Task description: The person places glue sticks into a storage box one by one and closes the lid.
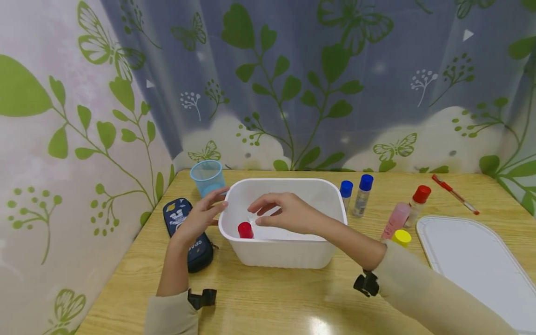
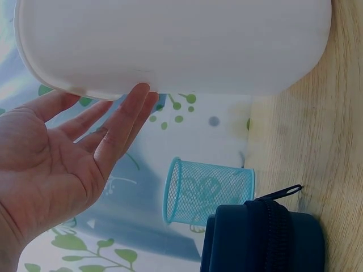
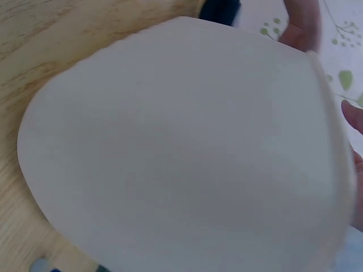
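A white plastic bin [image 1: 284, 253] stands on the table. My left hand [image 1: 201, 216] touches its left rim with extended fingers; in the left wrist view, the fingertips [image 2: 139, 93] rest against its outer wall. Over the bin's opening, my right hand [image 1: 289, 214] has its thumb and fingers apart and loosely bent, with nothing visible between them. Below and left of those fingers, a small clear bottle with a red cap [image 1: 245, 230] lies inside the bin. The right wrist view mostly shows the bin's wall [image 3: 187, 141], with part of the right hand [image 3: 354, 116] at the edge.
A dark blue pencil case [image 1: 200, 253] and a blue mesh cup [image 1: 208, 179] stand left of the bin. To the right are blue-capped bottles [image 1: 362, 197], a red-capped bottle [image 1: 418, 200], a pink bottle [image 1: 397, 219], a yellow cap [image 1: 402, 237], a red pen [image 1: 454, 193] and a white lid [image 1: 477, 260].
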A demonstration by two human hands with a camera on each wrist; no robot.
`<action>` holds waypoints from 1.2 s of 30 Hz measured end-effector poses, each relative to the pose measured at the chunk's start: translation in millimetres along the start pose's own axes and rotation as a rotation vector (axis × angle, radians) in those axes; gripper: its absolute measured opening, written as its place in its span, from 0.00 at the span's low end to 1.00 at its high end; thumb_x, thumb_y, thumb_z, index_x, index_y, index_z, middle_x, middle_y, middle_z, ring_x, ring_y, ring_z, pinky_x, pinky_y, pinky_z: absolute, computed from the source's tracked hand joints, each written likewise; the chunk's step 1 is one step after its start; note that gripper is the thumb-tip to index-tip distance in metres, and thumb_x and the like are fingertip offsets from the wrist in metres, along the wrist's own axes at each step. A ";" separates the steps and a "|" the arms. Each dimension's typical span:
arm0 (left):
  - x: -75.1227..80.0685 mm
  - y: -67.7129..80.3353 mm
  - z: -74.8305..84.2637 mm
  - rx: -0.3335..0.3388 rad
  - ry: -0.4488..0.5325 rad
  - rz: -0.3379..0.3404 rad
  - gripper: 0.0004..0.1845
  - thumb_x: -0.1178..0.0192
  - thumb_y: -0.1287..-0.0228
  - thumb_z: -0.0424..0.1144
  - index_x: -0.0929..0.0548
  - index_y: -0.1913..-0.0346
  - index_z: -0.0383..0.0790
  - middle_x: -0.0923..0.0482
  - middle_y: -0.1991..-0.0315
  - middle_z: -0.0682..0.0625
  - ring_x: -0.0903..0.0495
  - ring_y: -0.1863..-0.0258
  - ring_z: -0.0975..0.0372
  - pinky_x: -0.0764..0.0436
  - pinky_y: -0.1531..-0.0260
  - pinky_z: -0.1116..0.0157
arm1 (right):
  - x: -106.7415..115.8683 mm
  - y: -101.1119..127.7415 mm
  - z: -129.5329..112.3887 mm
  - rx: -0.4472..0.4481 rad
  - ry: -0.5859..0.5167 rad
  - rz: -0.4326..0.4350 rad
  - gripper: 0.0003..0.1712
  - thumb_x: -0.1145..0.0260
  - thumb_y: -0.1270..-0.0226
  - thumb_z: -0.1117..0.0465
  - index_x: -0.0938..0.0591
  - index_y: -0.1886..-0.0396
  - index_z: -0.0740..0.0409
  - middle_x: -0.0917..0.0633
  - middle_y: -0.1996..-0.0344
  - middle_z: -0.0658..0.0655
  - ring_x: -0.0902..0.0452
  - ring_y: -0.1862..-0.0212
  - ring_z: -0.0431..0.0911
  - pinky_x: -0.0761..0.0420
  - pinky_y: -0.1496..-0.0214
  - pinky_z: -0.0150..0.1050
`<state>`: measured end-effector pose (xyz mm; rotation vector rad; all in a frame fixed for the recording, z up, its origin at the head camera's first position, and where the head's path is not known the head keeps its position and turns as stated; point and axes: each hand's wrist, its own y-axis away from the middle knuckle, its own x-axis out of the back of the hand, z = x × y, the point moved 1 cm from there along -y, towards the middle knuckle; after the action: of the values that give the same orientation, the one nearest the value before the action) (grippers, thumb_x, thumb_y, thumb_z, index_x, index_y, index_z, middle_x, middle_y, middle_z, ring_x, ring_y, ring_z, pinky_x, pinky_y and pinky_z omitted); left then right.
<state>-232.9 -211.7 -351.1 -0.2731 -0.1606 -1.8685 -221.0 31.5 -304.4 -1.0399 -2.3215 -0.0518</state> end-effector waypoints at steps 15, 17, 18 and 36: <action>1.2 -0.9 -1.8 -0.007 0.011 0.001 0.28 0.52 0.29 0.44 0.43 0.31 0.40 0.41 0.36 0.38 0.33 0.44 0.46 0.27 0.53 0.48 | 69.8 104.2 -32.6 -0.089 -0.066 0.227 0.15 0.37 0.37 0.63 0.22 0.51 0.60 0.22 0.51 0.58 0.23 0.54 0.47 0.21 0.60 0.39; 0.7 -1.0 -1.1 -0.008 0.010 -0.003 0.28 0.52 0.29 0.44 0.43 0.31 0.39 0.41 0.36 0.38 0.33 0.44 0.45 0.28 0.52 0.48 | 77.7 120.6 -31.0 -0.112 -0.047 0.266 0.15 0.38 0.36 0.63 0.22 0.50 0.59 0.21 0.52 0.57 0.22 0.55 0.47 0.20 0.64 0.38; 0.4 -0.9 -0.6 -0.009 0.009 -0.005 0.28 0.52 0.29 0.43 0.44 0.31 0.39 0.41 0.36 0.37 0.33 0.43 0.45 0.28 0.52 0.48 | 81.4 128.9 -29.8 -0.131 -0.038 0.284 0.15 0.38 0.35 0.63 0.22 0.50 0.59 0.21 0.52 0.56 0.22 0.56 0.47 0.20 0.67 0.38; -1.8 0.6 0.7 0.008 -0.024 0.008 0.28 0.53 0.29 0.43 0.44 0.31 0.40 0.42 0.36 0.37 0.34 0.43 0.45 0.28 0.51 0.49 | 98.4 216.8 39.4 -0.271 0.214 0.455 0.17 0.38 0.36 0.65 0.24 0.48 0.62 0.26 0.50 0.40 0.25 0.56 0.32 0.22 0.62 0.30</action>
<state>-231.7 -210.0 -350.9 -0.2900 -0.1827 -1.8565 -141.9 258.3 -327.5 -1.5924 -1.8739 -0.2894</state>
